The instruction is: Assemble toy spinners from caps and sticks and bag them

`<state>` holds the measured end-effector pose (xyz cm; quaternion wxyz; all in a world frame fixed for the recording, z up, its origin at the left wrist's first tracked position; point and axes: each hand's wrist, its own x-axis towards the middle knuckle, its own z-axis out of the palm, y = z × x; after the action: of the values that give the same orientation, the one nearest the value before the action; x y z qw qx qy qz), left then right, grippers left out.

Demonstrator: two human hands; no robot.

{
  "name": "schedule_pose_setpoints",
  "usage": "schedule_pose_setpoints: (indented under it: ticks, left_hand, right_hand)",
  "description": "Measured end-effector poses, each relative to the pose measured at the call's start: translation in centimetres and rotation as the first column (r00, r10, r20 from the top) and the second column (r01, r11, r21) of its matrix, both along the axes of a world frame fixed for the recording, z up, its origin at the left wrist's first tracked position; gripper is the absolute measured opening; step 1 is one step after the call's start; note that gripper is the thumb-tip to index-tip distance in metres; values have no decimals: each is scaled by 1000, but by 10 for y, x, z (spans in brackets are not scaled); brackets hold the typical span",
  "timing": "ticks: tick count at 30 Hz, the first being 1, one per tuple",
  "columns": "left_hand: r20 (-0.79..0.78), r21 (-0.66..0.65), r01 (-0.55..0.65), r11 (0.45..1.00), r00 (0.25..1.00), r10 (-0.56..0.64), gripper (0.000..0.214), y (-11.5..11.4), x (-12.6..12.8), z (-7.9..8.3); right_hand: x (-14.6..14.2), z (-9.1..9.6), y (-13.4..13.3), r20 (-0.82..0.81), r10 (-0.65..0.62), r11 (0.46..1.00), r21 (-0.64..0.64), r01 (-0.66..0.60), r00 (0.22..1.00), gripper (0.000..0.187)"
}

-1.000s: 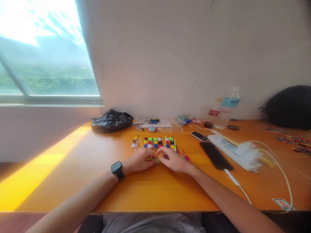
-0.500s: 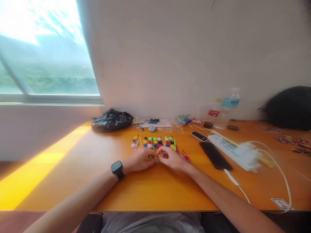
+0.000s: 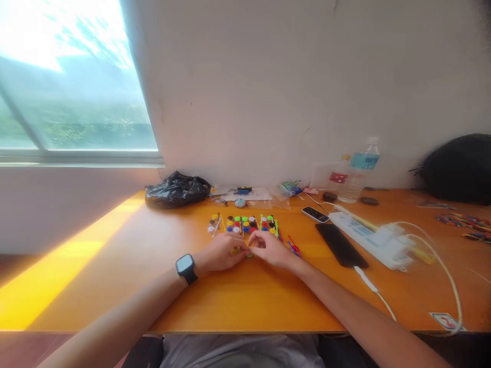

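My left hand (image 3: 223, 251), with a black watch (image 3: 185, 266) on its wrist, is closed over small pieces at the middle of the desk. Its fingertips meet those of my right hand (image 3: 271, 249), which pinches with thumb and forefinger. What lies between the fingertips is too small to name. A bit of a green piece (image 3: 249, 255) shows just below them. Behind the hands stand rows of small round coloured pieces (image 3: 246, 224), with thin coloured sticks (image 3: 218, 223) among them. More red and blue sticks (image 3: 293, 246) lie beside my right hand.
A black phone (image 3: 340, 245) on a charging cable and a white power strip (image 3: 366, 239) lie to the right. Farther back are a small black-faced device (image 3: 315, 214), a water bottle (image 3: 352, 186) and a black bag (image 3: 458, 171). A black plastic bag (image 3: 178, 190) sits back left.
My fingertips have shifted slightly against each other, and the right fingers have bent a little. The green piece below them shows more clearly. The pieces on the desk look unmoved.
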<state>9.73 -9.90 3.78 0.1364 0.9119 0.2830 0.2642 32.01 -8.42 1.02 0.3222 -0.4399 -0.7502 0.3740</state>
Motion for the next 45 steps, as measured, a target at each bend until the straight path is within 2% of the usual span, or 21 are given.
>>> schedule_pose_setpoints:
  ticks: [5,10,16,24,28,33,36,38,40,42,45]
  left_hand:
    - [-15,14,3,1000,1000,-3,19,0,0,1]
    - [-28,26,-5,1000,1000,6,17,0,1,2]
    - [-38,41,23,999,999,-21,17,-2,2,3]
    - [-75,60,11,998,997,-7,14,-3,2,3]
    - [-116,113,-4,994,993,17,12,-3,3,0]
    - [-121,200,-19,980,992,44,13,-4,3,3]
    - [-53,247,-91,965,993,108,26,-6,0,10]
    - [12,250,-163,954,986,165,32,-6,-2,15]
    - [67,232,-225,946,974,215,35,-6,-5,18]
    - [104,213,-276,937,960,260,36,-5,-8,19]
    - [150,197,-352,915,933,326,39,-1,-13,19]
  right_hand:
    - [-3,3,-1,-32,9,1000,-8,-9,999,4]
    - [-5,0,0,-55,-7,1000,-3,7,998,7]
    - [-5,6,-1,-15,0,999,-50,0,1000,12]
    - [-5,7,0,11,-18,999,-42,19,1000,14]
    - [-4,9,-2,106,-55,998,23,53,993,12]
    - [0,28,-16,151,-156,966,228,119,976,3]
    - [3,42,-25,131,-252,916,353,193,959,14]
    - [5,47,-28,141,-281,902,376,211,949,20]
    - [6,48,-29,160,-288,912,345,220,944,27]
    - [7,48,-29,176,-255,946,248,208,951,36]
    - [8,49,-24,66,-186,978,107,178,980,52]
